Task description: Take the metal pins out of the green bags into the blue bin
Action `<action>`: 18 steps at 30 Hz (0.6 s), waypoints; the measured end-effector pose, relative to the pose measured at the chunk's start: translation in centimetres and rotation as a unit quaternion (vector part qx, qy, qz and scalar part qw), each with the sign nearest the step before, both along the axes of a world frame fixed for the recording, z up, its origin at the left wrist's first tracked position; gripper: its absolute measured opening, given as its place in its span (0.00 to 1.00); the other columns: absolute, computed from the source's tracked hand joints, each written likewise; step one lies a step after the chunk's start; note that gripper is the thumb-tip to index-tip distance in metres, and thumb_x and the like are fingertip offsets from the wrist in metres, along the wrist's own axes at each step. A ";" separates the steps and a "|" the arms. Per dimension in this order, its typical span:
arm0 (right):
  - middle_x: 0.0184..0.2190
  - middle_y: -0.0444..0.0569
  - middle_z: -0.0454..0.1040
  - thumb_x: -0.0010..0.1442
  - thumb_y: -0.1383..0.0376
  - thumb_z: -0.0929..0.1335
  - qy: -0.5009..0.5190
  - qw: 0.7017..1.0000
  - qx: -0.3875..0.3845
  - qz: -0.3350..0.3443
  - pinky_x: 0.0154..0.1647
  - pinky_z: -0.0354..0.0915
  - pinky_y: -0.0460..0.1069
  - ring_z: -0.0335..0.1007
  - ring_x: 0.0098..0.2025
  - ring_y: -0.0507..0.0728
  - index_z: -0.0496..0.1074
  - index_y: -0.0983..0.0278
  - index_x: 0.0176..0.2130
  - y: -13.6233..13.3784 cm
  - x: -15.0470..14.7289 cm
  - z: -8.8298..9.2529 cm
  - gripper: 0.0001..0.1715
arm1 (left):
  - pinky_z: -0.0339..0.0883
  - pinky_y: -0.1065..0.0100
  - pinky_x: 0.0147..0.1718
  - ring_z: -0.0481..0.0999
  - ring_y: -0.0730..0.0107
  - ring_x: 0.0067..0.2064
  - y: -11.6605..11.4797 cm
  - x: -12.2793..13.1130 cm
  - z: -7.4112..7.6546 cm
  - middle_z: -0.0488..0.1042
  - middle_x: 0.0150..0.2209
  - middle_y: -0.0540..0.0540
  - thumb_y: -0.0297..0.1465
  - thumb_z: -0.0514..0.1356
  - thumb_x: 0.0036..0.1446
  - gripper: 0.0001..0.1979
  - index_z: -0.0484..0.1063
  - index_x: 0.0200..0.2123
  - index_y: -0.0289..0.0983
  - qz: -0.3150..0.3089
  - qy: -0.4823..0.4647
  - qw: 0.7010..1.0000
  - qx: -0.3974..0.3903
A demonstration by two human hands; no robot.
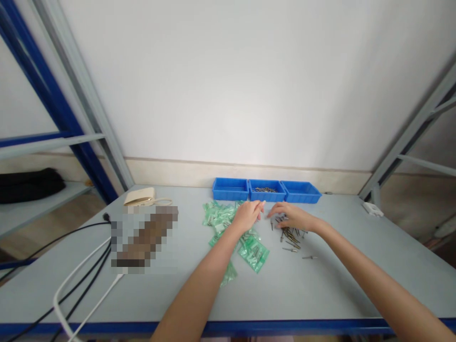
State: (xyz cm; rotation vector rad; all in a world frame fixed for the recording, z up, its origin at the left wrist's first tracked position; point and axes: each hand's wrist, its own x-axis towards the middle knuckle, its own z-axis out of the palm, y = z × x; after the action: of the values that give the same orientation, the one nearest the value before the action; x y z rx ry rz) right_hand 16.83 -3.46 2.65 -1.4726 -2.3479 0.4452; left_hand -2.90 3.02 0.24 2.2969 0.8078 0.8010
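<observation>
My left hand (248, 214) is above the right side of a heap of green plastic bags (217, 216) with small metal pieces inside. Its fingers are closed together and point right; whatever may be between them is too small to make out. My right hand (295, 217) reaches over a loose pile of metal pop rivets (292, 236), fingers curved and apart, touching the pile's upper left part. One rivet (309, 257) lies separately in front of the pile. Just beyond both hands, the middle blue bin (267, 196) holds several similar metal pieces.
A left blue bin (231, 194) and a right blue bin (302, 196) flank the middle one near the wall. On the left of the table (171, 294) are a cream-coloured case (139, 195), a pixelated object (147, 237) and cables (83, 263). A white item (373, 209) lies far right.
</observation>
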 end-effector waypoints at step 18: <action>0.25 0.46 0.73 0.57 0.51 0.63 0.221 0.966 0.016 -0.131 0.35 0.59 0.48 0.66 0.30 0.55 0.71 0.65 0.29 -0.1 -1.4 -2.6 0.20 | 0.64 0.73 0.35 0.73 0.72 0.37 -1.3 0.2 0.5 0.70 0.36 0.50 0.34 0.50 0.61 0.09 0.68 0.36 0.38 -0.012 0.141 0.958 0.251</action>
State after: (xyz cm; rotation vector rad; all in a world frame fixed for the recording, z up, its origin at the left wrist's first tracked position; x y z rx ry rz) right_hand 15.40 -3.59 0.02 -1.4635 -1.7814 0.5910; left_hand -2.71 1.67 0.69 2.9183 0.7590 0.7380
